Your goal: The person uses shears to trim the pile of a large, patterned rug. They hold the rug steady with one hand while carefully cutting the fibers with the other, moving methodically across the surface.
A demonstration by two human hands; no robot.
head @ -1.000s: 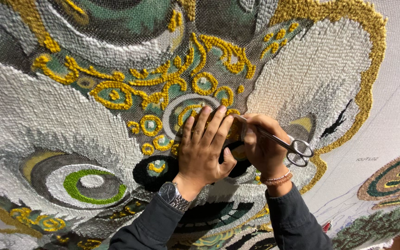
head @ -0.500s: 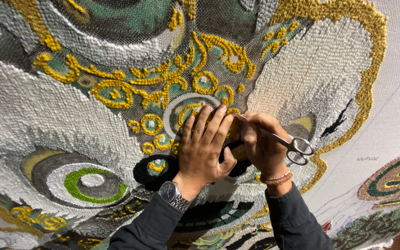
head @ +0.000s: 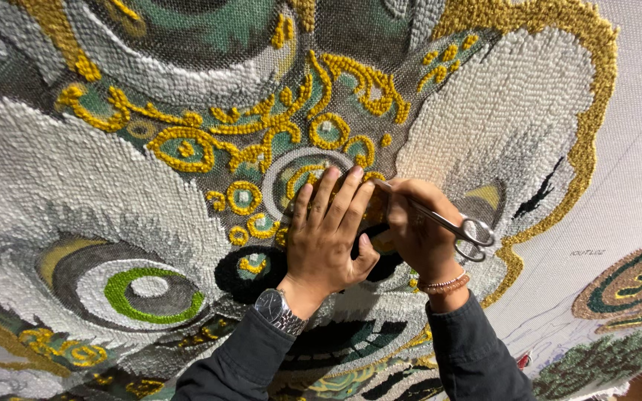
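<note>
- Spreading across almost the whole view is a large tufted rug of looped yarn (head: 76, 193), white, grey, green and black, worked on a pale backing cloth (head: 633, 178) that is bare at the right; a careless tug here could, I judge, pull whole loops out of the cloth.
- Curling yellow yarn scrolls and rings (head: 261, 141) crowd the middle, right where the work is; being raised and close together, they look easy to nick by mistake.
- The left hand (head: 328, 238) lies flat, fingers together, pressing the pile beside a ringed yellow motif; its grip holds nothing. Its fingertips lie just beside the blades, so a slip could cut skin.
- The right hand (head: 421, 230) is clenched around small silver metal scissors (head: 447, 223), handles toward the wrist, tips pointing under the left fingertips. The tips are hidden, so how deep they sit cannot be told; angled too steeply, they could snip the backing.
- A silver wristwatch (head: 278, 310) on the left wrist and a beaded bracelet (head: 446, 283) on the right ride close to the pile and might snag loops.
</note>
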